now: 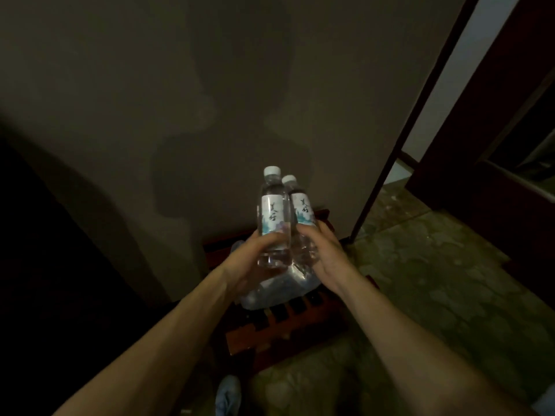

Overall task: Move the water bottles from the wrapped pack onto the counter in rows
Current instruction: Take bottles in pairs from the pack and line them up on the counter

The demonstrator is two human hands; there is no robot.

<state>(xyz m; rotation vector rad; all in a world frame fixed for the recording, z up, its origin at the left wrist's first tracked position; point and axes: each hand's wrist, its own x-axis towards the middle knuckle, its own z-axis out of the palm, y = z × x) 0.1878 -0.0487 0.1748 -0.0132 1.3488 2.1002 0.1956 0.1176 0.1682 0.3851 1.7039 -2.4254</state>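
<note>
My left hand (246,259) grips the lower half of a clear water bottle (272,211) with a white cap and a pale printed label. My right hand (322,250) grips a second, matching water bottle (300,205) right beside the first. Both bottles are upright, lifted, and touch side by side. Under them lies the wrapped pack (270,291) in crinkled clear plastic, resting on a low dark red wooden stool (270,328). My forearms hide part of the pack. No counter shows in this view.
A plain grey wall (210,100) rises straight ahead with my shadow on it. A dark post (399,139) runs down at the right, beside dark red furniture (486,145). Green mottled floor (420,265) spreads to the right. A light shoe (228,394) shows at the bottom.
</note>
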